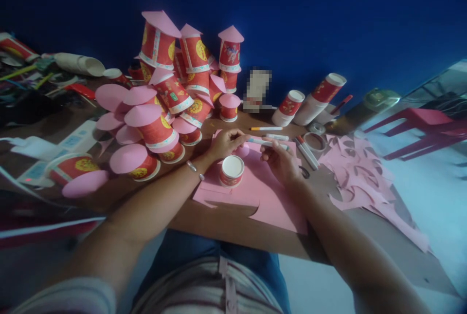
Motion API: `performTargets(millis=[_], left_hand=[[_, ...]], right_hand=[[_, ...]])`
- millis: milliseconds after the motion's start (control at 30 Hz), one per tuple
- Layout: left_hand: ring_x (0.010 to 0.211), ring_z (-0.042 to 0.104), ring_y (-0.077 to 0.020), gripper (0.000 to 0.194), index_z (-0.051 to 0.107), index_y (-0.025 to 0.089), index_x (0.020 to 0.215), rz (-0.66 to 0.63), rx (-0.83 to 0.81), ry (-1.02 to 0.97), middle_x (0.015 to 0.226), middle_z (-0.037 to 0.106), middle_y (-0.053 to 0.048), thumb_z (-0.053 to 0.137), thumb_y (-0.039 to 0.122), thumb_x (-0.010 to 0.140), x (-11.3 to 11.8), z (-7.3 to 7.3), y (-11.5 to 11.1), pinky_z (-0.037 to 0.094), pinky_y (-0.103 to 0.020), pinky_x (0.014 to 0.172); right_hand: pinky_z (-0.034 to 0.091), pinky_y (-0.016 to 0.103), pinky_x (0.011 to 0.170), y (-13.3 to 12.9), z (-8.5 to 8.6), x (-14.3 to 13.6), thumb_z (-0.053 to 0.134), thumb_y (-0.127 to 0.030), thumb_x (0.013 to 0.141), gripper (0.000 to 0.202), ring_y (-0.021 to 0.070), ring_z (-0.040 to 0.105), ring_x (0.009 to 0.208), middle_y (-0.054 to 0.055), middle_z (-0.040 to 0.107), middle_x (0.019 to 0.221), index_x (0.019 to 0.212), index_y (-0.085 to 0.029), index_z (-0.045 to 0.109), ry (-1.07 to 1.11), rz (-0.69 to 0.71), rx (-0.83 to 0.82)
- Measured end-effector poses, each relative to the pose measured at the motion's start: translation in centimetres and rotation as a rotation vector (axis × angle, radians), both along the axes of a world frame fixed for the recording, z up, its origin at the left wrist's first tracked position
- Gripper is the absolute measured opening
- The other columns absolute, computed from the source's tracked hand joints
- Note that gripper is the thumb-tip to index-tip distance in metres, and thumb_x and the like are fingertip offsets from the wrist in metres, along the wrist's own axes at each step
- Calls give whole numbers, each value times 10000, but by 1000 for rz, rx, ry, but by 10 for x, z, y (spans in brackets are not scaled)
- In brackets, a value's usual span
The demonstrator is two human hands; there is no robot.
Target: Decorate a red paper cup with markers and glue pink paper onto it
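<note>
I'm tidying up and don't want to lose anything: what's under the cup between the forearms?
The cup stands on pink paper, which shows on both sides of it. Its base hides the spot directly beneath, so anything small there can't be seen.

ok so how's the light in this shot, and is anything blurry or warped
head view: dim overall, wall deep blue, floor at right much paler; red stools smeared and stretched toward the right edge, black item at far left soft, pixelated patch at back unreadable
</note>
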State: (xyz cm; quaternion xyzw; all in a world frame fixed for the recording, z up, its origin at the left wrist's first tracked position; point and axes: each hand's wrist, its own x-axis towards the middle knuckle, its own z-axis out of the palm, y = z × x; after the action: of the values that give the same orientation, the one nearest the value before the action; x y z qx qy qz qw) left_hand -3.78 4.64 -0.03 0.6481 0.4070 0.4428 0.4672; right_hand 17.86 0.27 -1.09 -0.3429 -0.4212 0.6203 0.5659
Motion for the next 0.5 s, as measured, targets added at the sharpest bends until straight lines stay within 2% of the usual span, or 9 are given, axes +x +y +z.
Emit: performTargets(millis=[133, 300, 400, 500], left_hand=[[569, 472, -94, 531, 663, 192, 740, -24, -54, -67, 662, 609, 22, 790, 701, 821, 1, 0, 2, 383, -248, 550], [577, 454, -91, 522, 622, 193, 724, 100, -40, -195, 661, 583, 23, 796, 674, 829, -7, -1, 10, 411, -250, 575], [682, 573, -129, 409, 709, 190, 820, 130, 45, -155, 764, 689, -14, 833, 580, 829, -8, -4, 12, 487, -271, 678], [878, 686, -189, 231, 779, 202, 920, 106, 162, -10, 950, 788, -61, 819, 423, 865, -6, -8, 13, 548, -318, 850]], right_hand=[[573, 265, 582, 0, 0, -1, 840, -537, 883, 346, 123, 631, 606, 9, 771, 807, 1047, -234, 807, 10, -29, 16], [566, 233, 587, 8, 4, 12, 875, -535, 859, 353, 102, 623, 610, -12, 767, 809, 1032, -239, 789, 101, -138, 41], [542, 218, 567, 12, 4, 19, 888, -526, 835, 346, 94, 604, 595, -32, 746, 769, 1006, -247, 776, 127, -169, 28], [540, 239, 570, 11, 2, 17, 897, -510, 811, 329, 107, 602, 585, -33, 734, 741, 971, -251, 772, 106, -164, 16]])
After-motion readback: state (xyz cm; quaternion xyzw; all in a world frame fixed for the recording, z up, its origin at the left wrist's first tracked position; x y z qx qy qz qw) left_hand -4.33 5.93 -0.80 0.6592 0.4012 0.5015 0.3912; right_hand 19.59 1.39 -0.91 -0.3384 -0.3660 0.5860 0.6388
